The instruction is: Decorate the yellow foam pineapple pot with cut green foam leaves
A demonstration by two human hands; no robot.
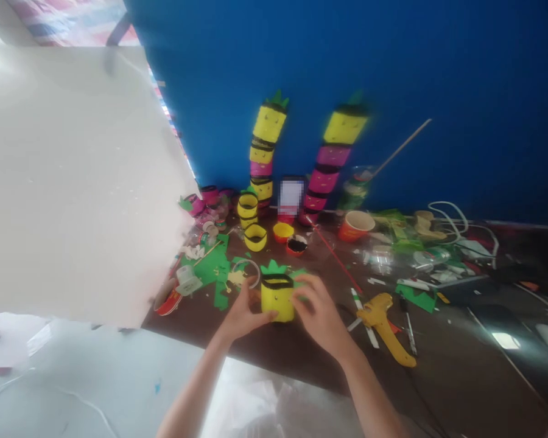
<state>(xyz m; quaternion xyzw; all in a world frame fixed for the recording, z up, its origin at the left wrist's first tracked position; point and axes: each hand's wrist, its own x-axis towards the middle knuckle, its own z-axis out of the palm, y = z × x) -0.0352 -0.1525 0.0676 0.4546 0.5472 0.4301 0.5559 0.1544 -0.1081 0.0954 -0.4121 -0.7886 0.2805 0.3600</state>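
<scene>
Standing between the two hands, a yellow cylindrical cup with a black rim band and green leaf-shaped crown (278,302) sits over the near edge of a dark brown table (251,333). The left hand (243,313) grips its lower left side, thumb across the front; the right hand (317,310) curls its fingers at the right side, though I cannot tell how firmly they hold. Marks on a red paper cup (168,302) are too blurred to read. A small upright screen (291,196) is pixelated; the left fingertips are partly hidden.
</scene>
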